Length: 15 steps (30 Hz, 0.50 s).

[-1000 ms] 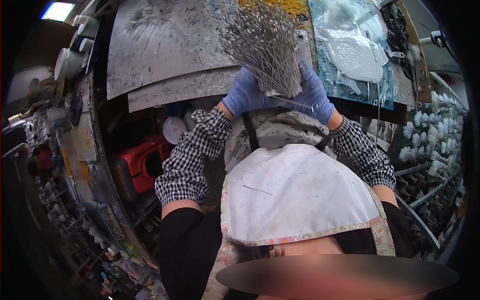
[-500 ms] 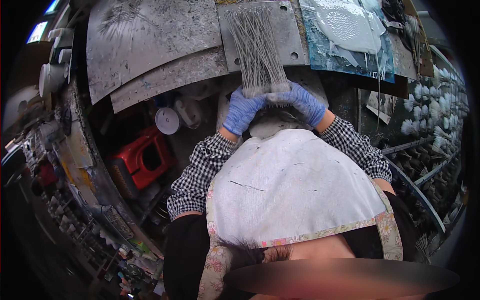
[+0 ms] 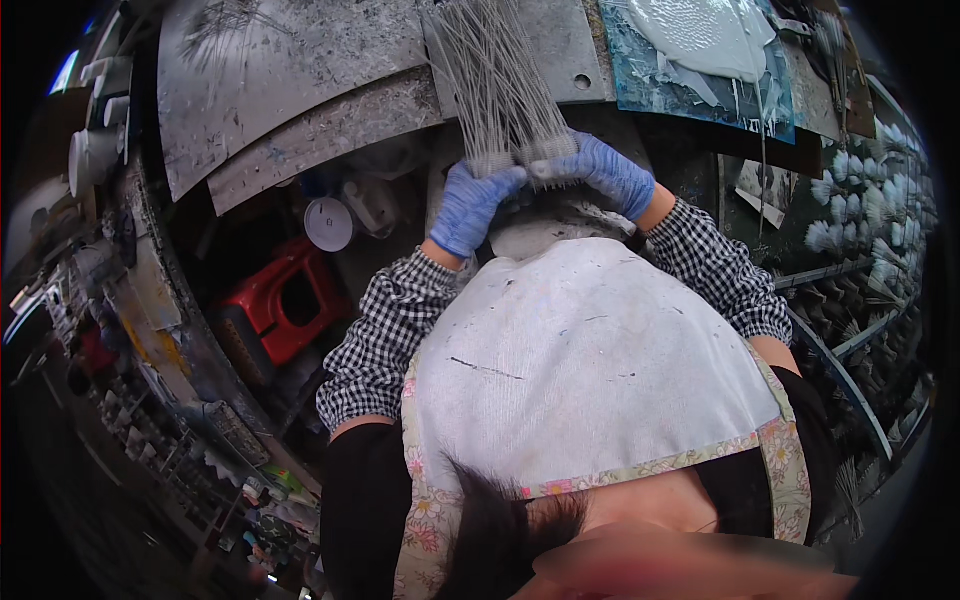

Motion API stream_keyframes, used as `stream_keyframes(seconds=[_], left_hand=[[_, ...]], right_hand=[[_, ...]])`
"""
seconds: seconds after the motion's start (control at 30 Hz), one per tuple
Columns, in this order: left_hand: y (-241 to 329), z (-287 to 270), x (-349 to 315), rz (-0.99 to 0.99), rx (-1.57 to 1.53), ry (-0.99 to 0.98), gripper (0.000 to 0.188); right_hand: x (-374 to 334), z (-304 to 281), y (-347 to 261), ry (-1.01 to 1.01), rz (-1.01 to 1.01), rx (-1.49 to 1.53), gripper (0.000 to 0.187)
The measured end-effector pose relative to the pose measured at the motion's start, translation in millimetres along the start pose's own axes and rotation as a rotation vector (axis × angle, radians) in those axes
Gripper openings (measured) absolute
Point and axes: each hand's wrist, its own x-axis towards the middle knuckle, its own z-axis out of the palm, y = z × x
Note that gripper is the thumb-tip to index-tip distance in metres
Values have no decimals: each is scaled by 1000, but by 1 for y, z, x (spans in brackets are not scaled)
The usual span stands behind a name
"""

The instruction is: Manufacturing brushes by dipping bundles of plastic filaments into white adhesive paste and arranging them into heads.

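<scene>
A thick bundle of thin grey wire-like stems (image 3: 500,85) lies across a metal plate (image 3: 575,45) and hangs over the bench's near edge. My left hand (image 3: 472,205), in a blue knit glove, grips the bundle's near end from the left. From the right, my right hand (image 3: 612,172), gloved the same way, is wrapped round the other part of that end. Between the thumbs the near ends split into two clumps. Most of my fingertips are hidden beneath the stems.
A blue board (image 3: 700,70) with thick white paste lies to the right of the plate. Stained grey sheets (image 3: 300,90) cover the bench on the left. Below them are a red plastic stool (image 3: 285,300) and a white round lid (image 3: 329,224). White-tipped brush-like bundles (image 3: 850,205) fill a rack at right.
The near ends of the stems have parted into two clumps, and my hands have moved slightly apart. The whole view has shifted, with the bench higher in the picture.
</scene>
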Motion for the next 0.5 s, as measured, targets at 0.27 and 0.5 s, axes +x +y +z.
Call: stream_keyframes(seconds=[0.27,0.5], left_hand=[[28,-1,-21,-93,-90,27,20],[76,-135,-68,291,1059,62,35]], right_hand=[[-21,13,-21,159,90,-110,48],[-103,-38,-74,253,-131,-940,56]])
